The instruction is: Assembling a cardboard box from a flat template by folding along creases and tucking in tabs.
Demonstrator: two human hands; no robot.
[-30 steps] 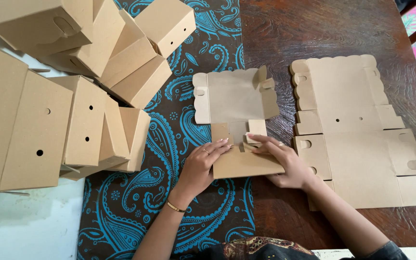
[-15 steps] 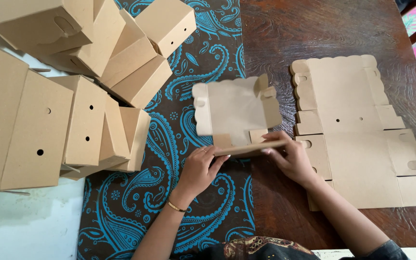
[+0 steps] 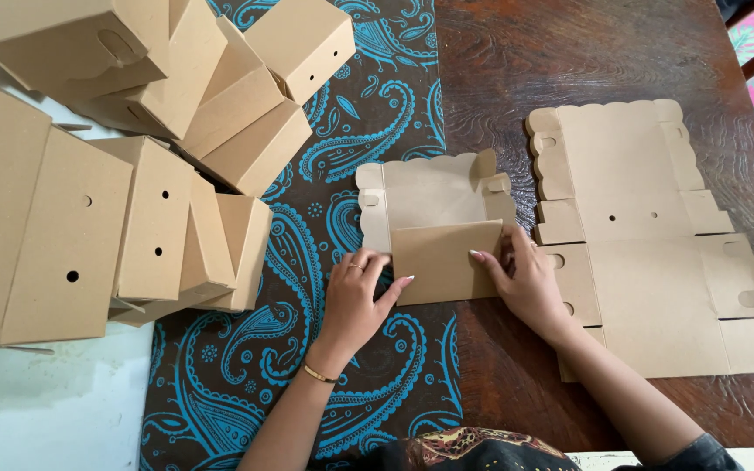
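Both hands rest on a flat die-cut box blank [image 3: 436, 228] of plain brown cardboard, matte and smooth, with scalloped edges along its left side and small tab cut-outs at its corners. The lower panel of the blank is folded up and over, forming a clean rectangle that lies between the two hands.

The left hand [image 3: 355, 296] lies flat on the patterned cloth just left of the folded panel, its fingers [image 3: 394, 286] stretched open and pressing against the panel's left edge; a ring sits on one finger and a thin gold bracelet [image 3: 318, 373] circles the wrist. The right hand [image 3: 530, 283] lies on the panel's right edge, fingers [image 3: 484, 258] spread and laid flat on the cardboard, pressing rather than gripping.

Under the fingers the blank lies partly on a dark brown cloth [image 3: 377, 113] printed with turquoise paisley swirls, and partly on the dark, grained wooden desk [image 3: 551, 52]. Just to the right of the right hand lies a stack of unfolded blanks [image 3: 647, 235], the same brown card, with a wavy top edge, small punched holes and rounded slots. Well to the left of the left hand, a pile of assembled boxes [image 3: 141, 157] leans together, boxy and sharp-cornered, several showing round vent holes.
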